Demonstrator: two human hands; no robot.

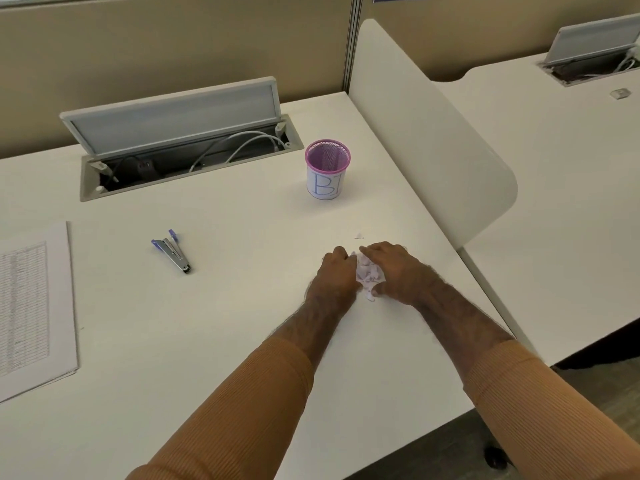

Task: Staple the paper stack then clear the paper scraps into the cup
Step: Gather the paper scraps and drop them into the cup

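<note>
1. Head view: both hands down on the white desk [214, 341] at about four o'clock from its middle, left hand [334, 277] and right hand [394, 271] cupped loosely inward, palms facing, with a small heap of paper scraps [370, 273] pressed between them.
2. Neither hand closed on anything; fingers curved, corralling, not gripping.
3. One stray scrap [358, 236] just beyond the fingertips at twelve o'clock, apart from the heap.
4. Pink mesh cup [327, 169] upright, at eleven o'clock from the hands, well apart, mouth open.
5. Stapler [172, 250] lying at nine o'clock from the hands, untouched; paper stack [34, 306] at the desk's left edge, staple too small to tell.
6. Step in hand, by judgement: gathering scraps, stapling seemingly finished.
7. Next move calls for scooping the heap without spilling, carrying to the cup, then collecting the stray.
</note>
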